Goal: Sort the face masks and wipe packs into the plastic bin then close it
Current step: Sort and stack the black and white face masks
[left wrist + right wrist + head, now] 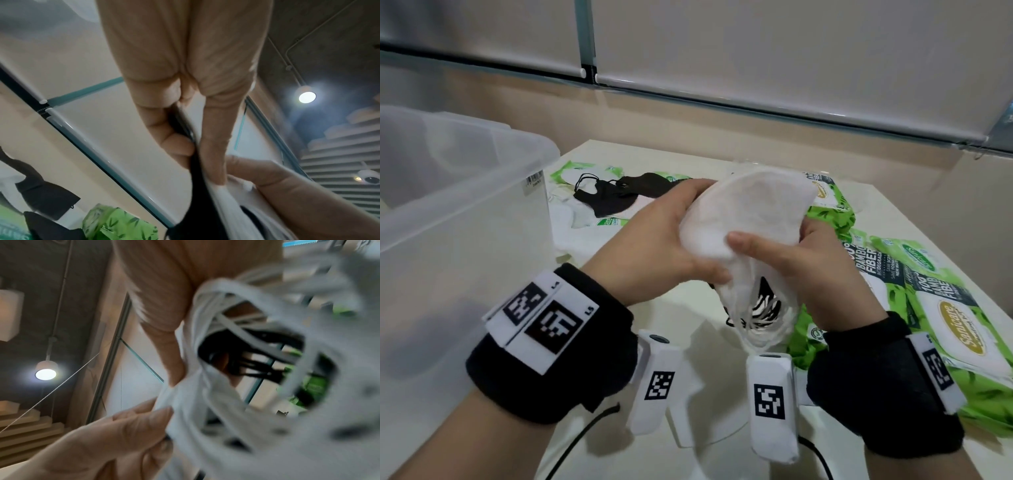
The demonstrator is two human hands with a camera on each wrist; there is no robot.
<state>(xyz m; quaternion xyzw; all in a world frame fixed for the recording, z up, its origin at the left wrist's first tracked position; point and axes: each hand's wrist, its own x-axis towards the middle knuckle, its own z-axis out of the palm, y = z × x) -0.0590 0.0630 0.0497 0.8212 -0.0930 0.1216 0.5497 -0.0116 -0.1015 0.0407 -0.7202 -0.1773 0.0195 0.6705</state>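
Observation:
Above the table's middle, both hands hold one stack of face masks, white on the outside with black ones inside. My left hand grips its left edge, fingers behind and thumb below. My right hand pinches the lower right, thumb across the front. White and black ear loops dangle beneath. In the left wrist view, my left hand pinches the stack. The right wrist view has my right hand against the blurred white masks. The clear plastic bin stands open at the left.
A black mask and white masks lie on the table beyond my left hand, over green wipe packs. Several more green wipe packs are piled along the right side. A wall with roller blinds runs behind the table.

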